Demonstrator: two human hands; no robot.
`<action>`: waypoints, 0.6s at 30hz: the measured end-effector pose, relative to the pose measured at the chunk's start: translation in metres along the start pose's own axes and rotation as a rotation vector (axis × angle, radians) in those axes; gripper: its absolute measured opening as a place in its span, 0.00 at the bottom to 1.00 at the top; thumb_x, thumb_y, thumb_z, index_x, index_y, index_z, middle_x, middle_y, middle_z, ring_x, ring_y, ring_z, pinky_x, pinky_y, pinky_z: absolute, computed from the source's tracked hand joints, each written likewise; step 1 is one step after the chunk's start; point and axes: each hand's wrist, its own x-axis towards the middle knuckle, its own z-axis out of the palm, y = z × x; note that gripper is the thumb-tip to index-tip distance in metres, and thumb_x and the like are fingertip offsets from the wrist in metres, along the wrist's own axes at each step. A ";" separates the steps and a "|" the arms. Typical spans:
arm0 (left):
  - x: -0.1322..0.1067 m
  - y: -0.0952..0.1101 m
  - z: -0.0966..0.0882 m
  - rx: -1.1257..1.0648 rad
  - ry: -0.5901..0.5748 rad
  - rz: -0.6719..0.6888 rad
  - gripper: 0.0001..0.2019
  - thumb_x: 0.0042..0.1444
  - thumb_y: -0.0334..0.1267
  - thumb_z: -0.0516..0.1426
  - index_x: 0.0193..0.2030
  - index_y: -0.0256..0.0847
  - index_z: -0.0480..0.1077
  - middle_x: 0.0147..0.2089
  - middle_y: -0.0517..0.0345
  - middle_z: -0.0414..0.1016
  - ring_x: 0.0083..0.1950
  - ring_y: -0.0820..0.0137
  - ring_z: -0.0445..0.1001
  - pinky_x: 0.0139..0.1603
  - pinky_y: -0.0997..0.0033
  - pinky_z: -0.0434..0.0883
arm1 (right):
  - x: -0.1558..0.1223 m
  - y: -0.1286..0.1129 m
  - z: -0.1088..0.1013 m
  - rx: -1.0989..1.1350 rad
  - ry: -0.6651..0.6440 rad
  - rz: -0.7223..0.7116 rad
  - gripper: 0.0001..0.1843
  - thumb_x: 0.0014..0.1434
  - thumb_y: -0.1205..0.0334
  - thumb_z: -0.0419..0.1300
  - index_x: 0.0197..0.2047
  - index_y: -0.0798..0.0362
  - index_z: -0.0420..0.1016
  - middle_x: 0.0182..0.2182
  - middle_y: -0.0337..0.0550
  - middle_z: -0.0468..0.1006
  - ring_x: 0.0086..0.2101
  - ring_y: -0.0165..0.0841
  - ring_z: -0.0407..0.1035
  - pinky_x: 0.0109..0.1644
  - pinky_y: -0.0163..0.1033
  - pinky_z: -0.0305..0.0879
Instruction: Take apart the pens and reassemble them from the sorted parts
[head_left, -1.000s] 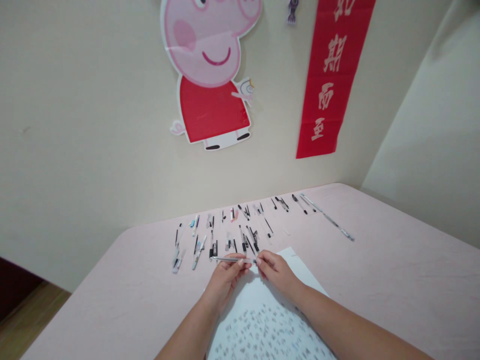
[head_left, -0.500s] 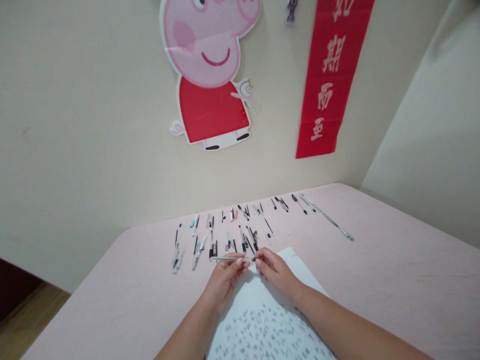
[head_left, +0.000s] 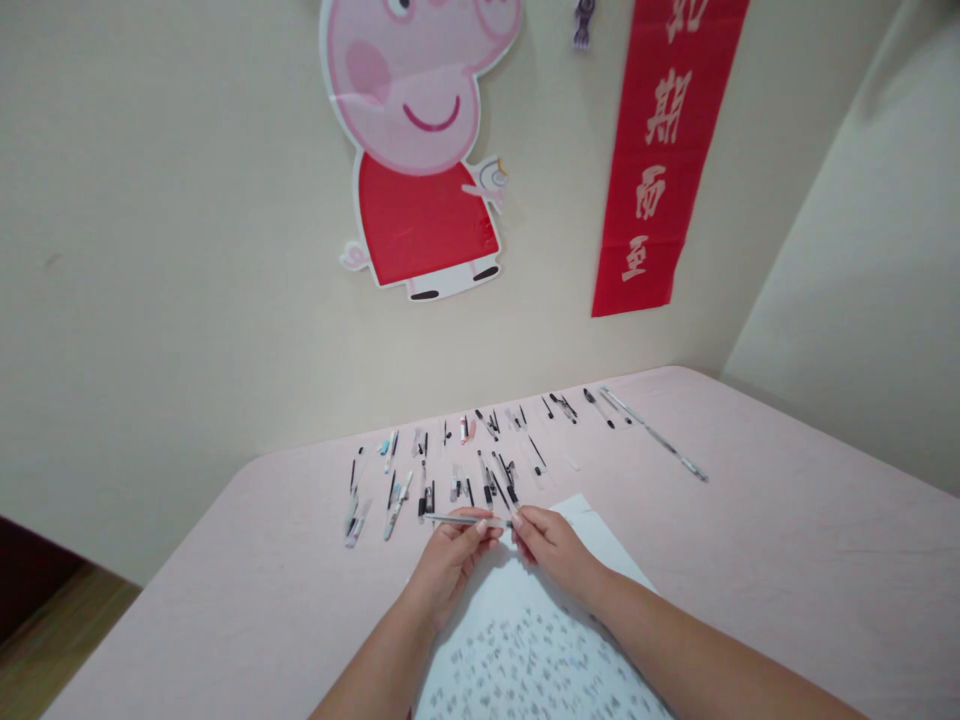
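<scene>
A slim clear pen [head_left: 454, 519] lies level between my two hands, just above the far edge of a white sheet [head_left: 525, 630] covered with handwriting. My left hand [head_left: 450, 560] pinches the pen near its right end with thumb and fingers. Fingertips of my right hand [head_left: 551, 545] are closed on the pen's right tip. Both hands hover over the pink table [head_left: 750, 560].
Several pens, caps and refills [head_left: 457, 460] lie in rows on the table beyond my hands. A longer pen [head_left: 652, 435] lies at the far right. A cartoon pig cutout [head_left: 420, 150] and a red banner [head_left: 660, 160] hang on the wall.
My right hand's fingers have shifted slightly at the pen's tip. The pen and my left hand stay in the same place.
</scene>
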 end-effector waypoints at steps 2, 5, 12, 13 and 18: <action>0.000 0.000 0.000 -0.005 0.009 -0.004 0.13 0.42 0.37 0.69 0.34 0.35 0.74 0.32 0.54 0.80 0.35 0.73 0.76 0.40 0.77 0.72 | 0.000 0.002 0.001 0.035 0.008 0.020 0.27 0.63 0.41 0.44 0.25 0.53 0.64 0.17 0.36 0.64 0.20 0.28 0.61 0.26 0.34 0.57; 0.002 0.000 0.000 -0.012 0.022 -0.011 0.14 0.42 0.36 0.69 0.35 0.35 0.74 0.31 0.54 0.80 0.34 0.73 0.77 0.39 0.77 0.72 | 0.000 0.001 0.000 0.051 0.032 -0.009 0.24 0.63 0.42 0.46 0.27 0.53 0.64 0.19 0.36 0.65 0.22 0.28 0.62 0.28 0.34 0.58; 0.002 -0.003 -0.003 -0.016 0.013 -0.005 0.14 0.42 0.36 0.69 0.35 0.35 0.74 0.32 0.54 0.80 0.34 0.73 0.77 0.39 0.77 0.72 | 0.000 -0.001 -0.001 -0.021 0.041 -0.064 0.19 0.60 0.46 0.51 0.28 0.52 0.64 0.21 0.35 0.66 0.24 0.29 0.61 0.29 0.34 0.56; 0.002 -0.003 -0.002 -0.013 0.008 -0.001 0.14 0.42 0.36 0.69 0.35 0.35 0.74 0.32 0.54 0.80 0.35 0.73 0.77 0.39 0.78 0.72 | 0.000 0.000 -0.001 -0.030 0.036 -0.058 0.21 0.61 0.45 0.50 0.26 0.52 0.63 0.20 0.36 0.65 0.24 0.29 0.61 0.28 0.34 0.56; 0.001 -0.002 -0.002 -0.009 0.013 -0.006 0.14 0.43 0.36 0.69 0.35 0.35 0.74 0.32 0.53 0.80 0.35 0.73 0.77 0.40 0.77 0.72 | 0.000 0.004 0.001 -0.004 0.010 -0.008 0.25 0.63 0.43 0.44 0.24 0.52 0.63 0.18 0.36 0.65 0.21 0.28 0.61 0.28 0.34 0.57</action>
